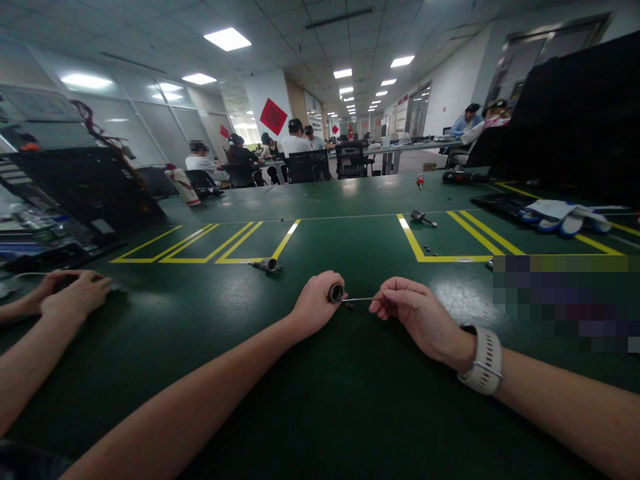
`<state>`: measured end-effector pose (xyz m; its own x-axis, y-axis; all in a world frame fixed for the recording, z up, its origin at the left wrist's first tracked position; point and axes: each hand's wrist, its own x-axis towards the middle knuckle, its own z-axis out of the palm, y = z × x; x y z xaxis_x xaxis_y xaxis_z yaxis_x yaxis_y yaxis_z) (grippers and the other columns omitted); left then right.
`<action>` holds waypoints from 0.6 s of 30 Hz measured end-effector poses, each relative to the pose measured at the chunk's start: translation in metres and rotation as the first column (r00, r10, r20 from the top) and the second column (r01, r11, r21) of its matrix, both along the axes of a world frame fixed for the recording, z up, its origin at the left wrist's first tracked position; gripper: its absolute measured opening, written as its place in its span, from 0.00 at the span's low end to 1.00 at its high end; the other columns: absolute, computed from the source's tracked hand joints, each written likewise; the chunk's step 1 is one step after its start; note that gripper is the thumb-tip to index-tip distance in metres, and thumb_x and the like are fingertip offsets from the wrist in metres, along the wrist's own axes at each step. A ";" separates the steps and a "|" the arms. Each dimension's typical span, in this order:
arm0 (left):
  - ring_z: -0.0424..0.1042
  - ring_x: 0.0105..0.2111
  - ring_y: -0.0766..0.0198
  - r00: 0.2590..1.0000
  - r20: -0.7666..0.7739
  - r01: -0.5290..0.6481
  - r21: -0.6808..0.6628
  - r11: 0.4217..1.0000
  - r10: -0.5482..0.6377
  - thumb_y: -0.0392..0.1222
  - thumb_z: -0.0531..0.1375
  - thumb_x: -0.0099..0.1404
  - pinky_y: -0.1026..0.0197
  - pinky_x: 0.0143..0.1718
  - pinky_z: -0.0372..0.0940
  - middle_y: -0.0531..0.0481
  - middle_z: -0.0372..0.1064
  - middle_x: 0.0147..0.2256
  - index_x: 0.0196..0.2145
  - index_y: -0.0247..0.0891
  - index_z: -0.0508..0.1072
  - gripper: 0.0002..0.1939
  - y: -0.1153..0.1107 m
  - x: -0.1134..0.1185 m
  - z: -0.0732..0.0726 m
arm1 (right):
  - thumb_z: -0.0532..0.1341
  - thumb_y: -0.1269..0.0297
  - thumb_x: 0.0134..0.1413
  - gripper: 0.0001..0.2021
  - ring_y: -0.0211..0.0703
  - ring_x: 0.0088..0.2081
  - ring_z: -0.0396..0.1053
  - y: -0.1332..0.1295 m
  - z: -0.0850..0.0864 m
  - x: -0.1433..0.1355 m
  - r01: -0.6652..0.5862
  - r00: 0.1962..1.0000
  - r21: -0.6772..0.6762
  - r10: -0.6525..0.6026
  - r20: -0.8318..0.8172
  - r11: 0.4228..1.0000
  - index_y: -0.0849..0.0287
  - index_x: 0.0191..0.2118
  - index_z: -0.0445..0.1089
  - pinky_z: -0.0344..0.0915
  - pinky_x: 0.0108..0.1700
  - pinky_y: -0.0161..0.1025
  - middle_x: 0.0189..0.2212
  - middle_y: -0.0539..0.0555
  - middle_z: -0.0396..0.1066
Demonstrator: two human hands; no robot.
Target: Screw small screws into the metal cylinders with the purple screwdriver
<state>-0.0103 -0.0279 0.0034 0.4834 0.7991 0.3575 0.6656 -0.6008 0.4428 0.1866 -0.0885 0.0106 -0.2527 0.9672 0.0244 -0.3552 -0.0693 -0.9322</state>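
My left hand [316, 308] is wrapped round a dark cylindrical metal part [335, 293], its hollow round end facing me. A thin metal rod [361, 299] is pinched between the fingertips of my right hand [413, 312]. The rod's other end reaches the cylinder's side by my left fingers; whether it goes in, I cannot tell. Just below the rod lie small dark rings [350, 306] on the green table [345, 413]. A similar metal part [271, 265] rests beyond my left hand, and another with a shaft [424, 218] lies further off to the right.
At the left edge are another person's hands [75, 293]. Yellow tape lines [455, 259] mark the table. Tiny parts [427, 249] lie within them. White-and-blue gloves [563, 217], a red-handled tool [420, 181] and a dark power tool [465, 177] are toward the far right.
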 end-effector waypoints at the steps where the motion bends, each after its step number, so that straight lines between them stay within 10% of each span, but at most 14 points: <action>1: 0.63 0.29 0.65 1.000 0.003 -0.006 0.000 1.000 0.006 0.36 0.58 0.56 0.63 0.29 0.56 0.54 0.63 0.27 0.26 0.36 0.65 0.04 0.000 0.000 0.000 | 0.58 0.67 0.49 0.04 0.39 0.29 0.66 0.000 0.000 0.000 0.015 1.000 0.004 -0.015 0.005 1.000 0.60 0.27 0.68 0.59 0.34 0.38 0.25 0.52 0.72; 18: 0.62 0.27 0.66 0.992 0.119 0.041 -0.008 0.999 -0.040 0.39 0.60 0.56 0.63 0.29 0.57 0.55 0.61 0.26 0.25 0.37 0.63 0.07 -0.003 0.003 0.002 | 0.56 0.65 0.48 0.05 0.39 0.27 0.63 -0.003 0.004 -0.003 0.070 0.933 0.092 -0.098 0.346 0.993 0.59 0.26 0.65 0.58 0.32 0.39 0.23 0.50 0.69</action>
<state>-0.0075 -0.0313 0.0053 0.4700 0.7835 0.4065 0.5828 -0.6213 0.5238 0.1837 -0.0917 0.0143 -0.1765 0.9840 0.0247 -0.0076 0.0238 -0.9997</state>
